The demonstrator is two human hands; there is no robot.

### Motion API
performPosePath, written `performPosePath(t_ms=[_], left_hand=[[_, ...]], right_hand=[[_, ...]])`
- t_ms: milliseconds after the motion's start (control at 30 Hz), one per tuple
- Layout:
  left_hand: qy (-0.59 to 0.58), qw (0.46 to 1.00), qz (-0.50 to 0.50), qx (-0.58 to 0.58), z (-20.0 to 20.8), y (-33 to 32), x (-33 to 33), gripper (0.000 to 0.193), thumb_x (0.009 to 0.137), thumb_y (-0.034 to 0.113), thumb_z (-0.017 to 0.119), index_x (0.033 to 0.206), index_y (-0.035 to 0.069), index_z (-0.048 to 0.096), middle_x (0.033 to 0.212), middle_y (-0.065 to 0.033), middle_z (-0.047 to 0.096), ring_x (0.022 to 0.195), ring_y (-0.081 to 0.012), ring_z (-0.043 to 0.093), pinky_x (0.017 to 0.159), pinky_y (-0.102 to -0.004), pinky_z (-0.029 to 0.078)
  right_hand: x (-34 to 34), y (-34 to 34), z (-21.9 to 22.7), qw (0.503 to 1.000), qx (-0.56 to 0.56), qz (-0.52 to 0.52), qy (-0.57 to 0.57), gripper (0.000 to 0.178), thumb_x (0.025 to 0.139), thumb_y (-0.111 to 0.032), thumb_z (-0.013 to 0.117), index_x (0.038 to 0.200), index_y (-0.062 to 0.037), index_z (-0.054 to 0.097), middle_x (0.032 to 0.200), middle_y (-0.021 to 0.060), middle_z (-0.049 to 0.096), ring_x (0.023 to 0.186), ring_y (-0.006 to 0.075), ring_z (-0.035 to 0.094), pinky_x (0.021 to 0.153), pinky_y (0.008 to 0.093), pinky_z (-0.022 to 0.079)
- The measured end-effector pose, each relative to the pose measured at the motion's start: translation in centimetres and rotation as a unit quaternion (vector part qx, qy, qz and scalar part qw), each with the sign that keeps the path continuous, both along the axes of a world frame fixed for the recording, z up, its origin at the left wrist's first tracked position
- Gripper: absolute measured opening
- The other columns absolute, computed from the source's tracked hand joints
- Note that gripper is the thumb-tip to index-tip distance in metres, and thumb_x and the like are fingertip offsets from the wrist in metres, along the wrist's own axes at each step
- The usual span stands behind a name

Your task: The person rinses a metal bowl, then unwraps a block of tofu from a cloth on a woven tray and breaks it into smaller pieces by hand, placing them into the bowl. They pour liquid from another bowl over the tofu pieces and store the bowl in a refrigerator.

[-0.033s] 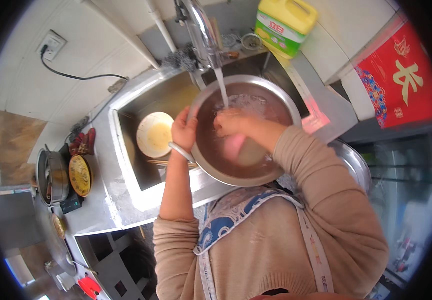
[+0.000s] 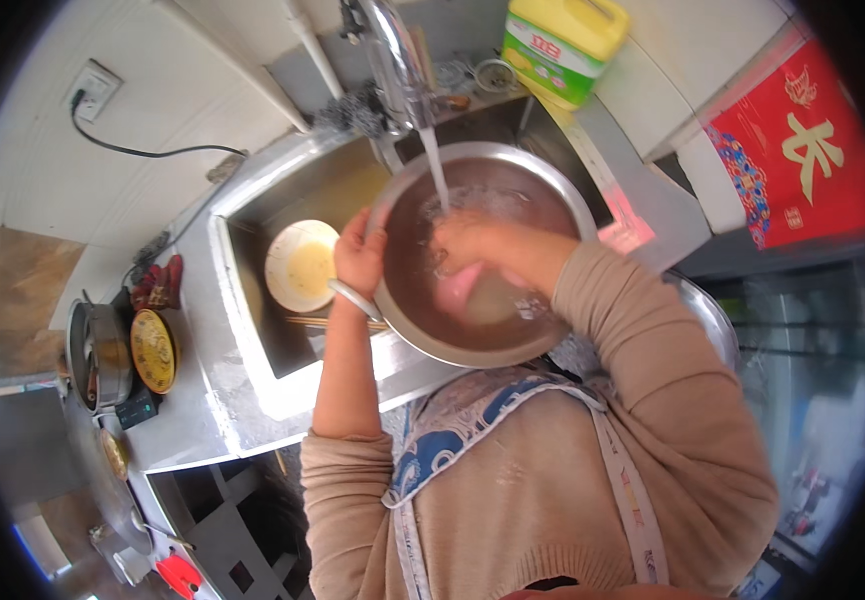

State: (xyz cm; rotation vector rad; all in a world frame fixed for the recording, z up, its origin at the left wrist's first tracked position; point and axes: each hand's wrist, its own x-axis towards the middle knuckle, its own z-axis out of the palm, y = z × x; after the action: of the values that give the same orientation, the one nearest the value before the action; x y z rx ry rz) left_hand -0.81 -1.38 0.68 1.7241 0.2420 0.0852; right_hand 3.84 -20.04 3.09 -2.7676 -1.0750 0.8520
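Note:
A wide metal basin (image 2: 541, 342) partly filled with cloudy water rests tilted over the sink. My left hand (image 2: 359, 254) grips its left rim, thumb on the inside edge, with a white bangle (image 2: 355, 298) at the wrist. Inside the basin, my right hand (image 2: 468, 242) has its fingers curled and dipped in the water, blurred by motion. Just below those fingers lies a smooth pink piece (image 2: 458, 288), half under water; its kind and whether I grip it are unclear. From the tap (image 2: 408, 85) a stream falls beside my right hand.
A pale bowl (image 2: 302, 266) with yellowish liquid and some chopsticks (image 2: 313, 322) sit in the left sink bowl (image 2: 231, 262). Behind stands a yellow-green detergent jug (image 2: 565, 50). Leftward are a yellow patterned dish (image 2: 155, 350) and a metal pot (image 2: 101, 350). A red box (image 2: 798, 150) is at right.
The whole view has shifted slightly. My right hand has moved a little within the basin, near the pink piece. My left hand keeps its hold on the rim, and the water still runs.

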Motion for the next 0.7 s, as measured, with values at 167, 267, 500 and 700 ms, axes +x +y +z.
performPosePath(t_ms=[167, 267, 500, 700], left_hand=[[-0.041, 0.995, -0.041, -0.078, -0.9, -0.3, -0.6, 0.036, 0.085, 0.003, 0.050, 0.119, -0.004, 0.050, 0.105, -0.0079, 0.060, 0.091, -0.0113, 0.054, 0.081, -0.0227, 0.043], [-0.028, 0.996, -0.031, -0.074, 0.4, -0.8, -0.8, 0.036, 0.085, 0.002, 0.049, 0.120, -0.005, 0.049, 0.107, -0.0083, 0.059, 0.092, -0.0121, 0.055, 0.082, -0.0229, 0.043], [-0.021, 0.997, -0.043, -0.063, -0.5, -0.5, -0.4, 0.040, 0.086, 0.003, 0.050, 0.124, -0.007, 0.044, 0.110, -0.0107, 0.058, 0.095, -0.0140, 0.056, 0.081, -0.0230, 0.044], [-0.033, 0.998, -0.032, -0.034, -0.5, 0.3, -0.2, 0.040, 0.085, 0.003, 0.051, 0.123, -0.008, 0.044, 0.110, -0.0118, 0.058, 0.096, -0.0146, 0.055, 0.082, -0.0236, 0.043]], right_hand=[[0.9, -5.2, -0.1, 0.995, -0.092, 0.007, -0.044, 0.017, 0.070, -0.014, 0.062, 0.085, -0.0092, 0.069, 0.091, 0.0091, 0.065, 0.092, 0.0266, 0.060, 0.074, 0.0335, 0.049], [1.2, -8.8, 1.8, 0.980, -0.093, 0.085, -0.154, 0.016, 0.070, -0.009, 0.060, 0.083, -0.0098, 0.070, 0.088, 0.0060, 0.066, 0.088, 0.0246, 0.061, 0.069, 0.0319, 0.049], [-5.6, -11.5, 6.8, 0.966, -0.227, 0.121, 0.019, 0.021, 0.068, -0.021, 0.063, 0.084, -0.0088, 0.067, 0.083, 0.0084, 0.065, 0.086, 0.0245, 0.061, 0.069, 0.0369, 0.047], [-11.4, -7.3, 5.4, 0.942, 0.242, -0.037, 0.230, 0.024, 0.077, -0.022, 0.051, 0.092, -0.0054, 0.060, 0.088, 0.0147, 0.061, 0.086, 0.0328, 0.058, 0.075, 0.0408, 0.045]])
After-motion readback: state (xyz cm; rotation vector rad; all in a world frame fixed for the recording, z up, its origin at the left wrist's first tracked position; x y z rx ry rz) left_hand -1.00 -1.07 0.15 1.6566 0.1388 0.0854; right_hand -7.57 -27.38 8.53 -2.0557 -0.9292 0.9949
